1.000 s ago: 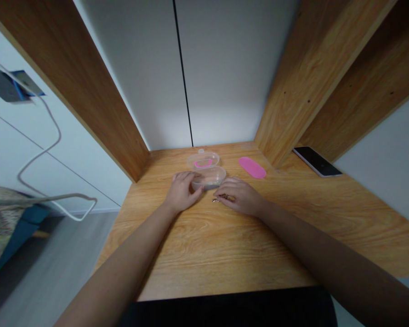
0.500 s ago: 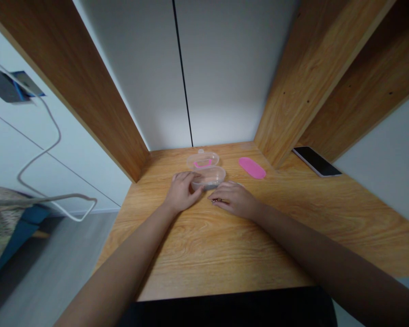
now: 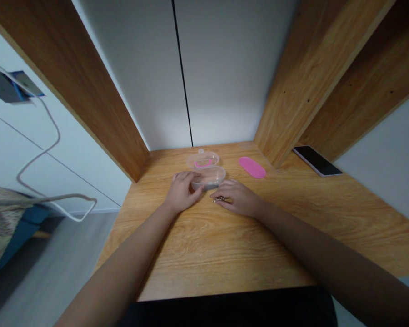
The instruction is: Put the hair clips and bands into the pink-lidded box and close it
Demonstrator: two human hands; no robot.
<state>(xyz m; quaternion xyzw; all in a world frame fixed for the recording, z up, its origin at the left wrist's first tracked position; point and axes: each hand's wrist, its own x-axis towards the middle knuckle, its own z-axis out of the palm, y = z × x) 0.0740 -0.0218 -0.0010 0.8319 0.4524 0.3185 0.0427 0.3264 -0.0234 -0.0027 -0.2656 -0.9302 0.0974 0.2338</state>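
Note:
A small clear plastic box (image 3: 209,177) stands open on the wooden desk (image 3: 225,245), its lid (image 3: 203,160) tipped back with a pink piece inside it. My left hand (image 3: 181,192) curls against the box's left side, fingers touching its wall. Just right of it my right hand (image 3: 236,197) rests on the desk, fingertips pinched on a small metallic item (image 3: 220,199) that is too small to name. The item lies in front of the box.
A pink oval pad (image 3: 252,167) lies behind my right hand. A dark phone (image 3: 316,161) sits on the right ledge. Wooden side panels (image 3: 286,91) flank the desk. A white cable (image 3: 51,150) hangs at the left.
My right hand's fingers have shifted slightly over the small metallic item, which shows a bit more now. My left hand and the box have stayed in place.

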